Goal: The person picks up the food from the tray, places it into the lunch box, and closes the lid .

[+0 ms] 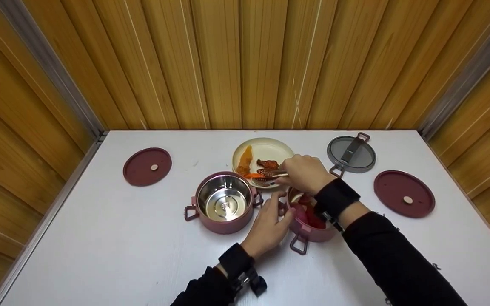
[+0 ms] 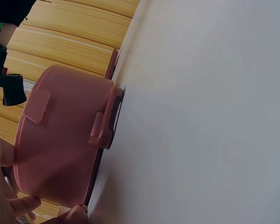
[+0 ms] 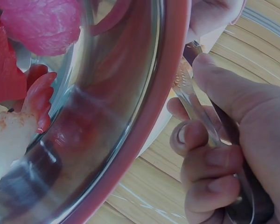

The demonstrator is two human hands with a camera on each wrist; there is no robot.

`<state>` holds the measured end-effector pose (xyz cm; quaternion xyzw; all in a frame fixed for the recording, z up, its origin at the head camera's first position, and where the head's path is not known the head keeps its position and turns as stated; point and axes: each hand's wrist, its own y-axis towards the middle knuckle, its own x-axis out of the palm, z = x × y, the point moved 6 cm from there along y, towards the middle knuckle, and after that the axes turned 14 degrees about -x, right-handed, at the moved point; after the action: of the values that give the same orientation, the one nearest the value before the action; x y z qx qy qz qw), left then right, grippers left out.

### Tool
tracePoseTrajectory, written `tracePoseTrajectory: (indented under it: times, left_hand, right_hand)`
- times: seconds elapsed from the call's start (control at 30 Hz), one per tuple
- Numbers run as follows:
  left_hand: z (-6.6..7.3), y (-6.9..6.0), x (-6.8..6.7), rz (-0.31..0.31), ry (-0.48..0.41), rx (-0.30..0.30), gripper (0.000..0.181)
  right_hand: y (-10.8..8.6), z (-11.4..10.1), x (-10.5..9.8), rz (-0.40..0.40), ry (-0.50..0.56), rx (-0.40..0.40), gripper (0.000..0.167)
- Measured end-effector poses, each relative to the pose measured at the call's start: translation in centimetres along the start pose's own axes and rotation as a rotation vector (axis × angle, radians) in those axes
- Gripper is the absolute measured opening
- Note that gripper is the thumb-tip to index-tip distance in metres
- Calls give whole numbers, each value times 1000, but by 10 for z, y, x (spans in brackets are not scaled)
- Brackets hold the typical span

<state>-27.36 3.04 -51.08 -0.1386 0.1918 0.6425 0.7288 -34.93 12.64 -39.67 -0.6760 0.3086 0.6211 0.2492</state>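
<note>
My right hand (image 1: 306,174) grips food tongs (image 3: 192,100) with perforated heads, low over the near part of a cream plate (image 1: 277,146). An orange piece of food (image 1: 252,175) is at the tongs' tips; whether it is pinched is too small to tell. On the plate lie a yellow-orange piece (image 1: 245,160) and a browned drumstick-like piece (image 1: 269,164). My left hand (image 1: 266,231) holds the left side of a dusty-red pot (image 1: 313,235), thumb by its rim. Inside that pot are a pink piece (image 3: 42,23), a red block (image 3: 4,60) and other food, partly hidden by my right wrist.
A second dusty-red pot (image 1: 223,228) with a bare steel inside stands left of my left hand. One maroon lid (image 1: 143,168) lies far left, another (image 1: 404,193) far right. A grey lid (image 1: 362,157) with handles lies back right. Wooden panels (image 1: 262,63) rise behind the white table (image 1: 100,238).
</note>
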Motion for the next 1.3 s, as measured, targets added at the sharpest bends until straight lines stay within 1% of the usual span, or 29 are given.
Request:
tracePoseTrajectory:
  times: [0.03, 0.1, 0.17, 0.27, 0.33, 0.43, 0.5, 0.6, 0.63, 0.67, 0.7, 0.83, 0.93, 1.1, 1.17, 1.2, 1.3]
  left_hand:
    - [-3, 1, 2, 5, 1, 3, 45]
    - [-4, 2, 2, 8, 2, 16, 45]
    - [-9, 5, 5, 22, 22, 27, 45]
    - [-8, 5, 5, 18, 28, 34, 45]
    - [-10, 6, 6, 22, 44, 30, 45]
    - [-11, 7, 7, 12, 46, 2, 45]
    - [-6, 4, 5, -2, 55, -17, 46]
    - [6, -1, -2, -34, 46, -42, 46]
    - [6, -2, -2, -42, 40, -49, 46]
    - [5, -1, -2, -40, 38, -40, 47]
    - [4, 0, -1, -35, 37, -34, 47]
    - [-14, 8, 8, -6, 25, -1, 46]
    - [-16, 8, 9, 3, 28, 12, 47]
    - [-9, 4, 5, 3, 19, 5, 46]
    - [-3, 1, 2, -11, 5, -6, 45]
    - [-2, 1, 2, -8, 9, 6, 44]
    - [4, -2, -2, -28, -3, -11, 43]
  right_hand:
    - [0, 0, 0, -1, -1, -2, 26]
    - [1, 0, 0, -2, -1, -4, 25]
    - [1, 0, 1, -2, -3, -7, 24]
    - [1, 2, 1, 8, -7, -11, 24]
    - [0, 2, 1, 12, -7, -16, 24]
    - [-1, 4, 0, 13, -3, -19, 24]
    - [-1, 5, 1, 7, -3, -18, 25]
    - [-2, 6, 0, 1, -13, -5, 27]
    - [-2, 7, 0, -1, -15, 0, 28]
    - [-2, 8, 0, -2, -17, 7, 28]
    - [-2, 8, -1, -1, -20, 10, 28]
    - [-3, 8, -3, 13, -11, 5, 26]
    - [-4, 8, -7, 27, -1, -5, 26]
    - [-5, 9, -11, 39, 13, -21, 26]
    - [-5, 9, -13, 44, 15, -28, 25]
    - [-6, 10, -14, 47, 14, -28, 26]
    - [-7, 12, -17, 50, 20, -23, 25]
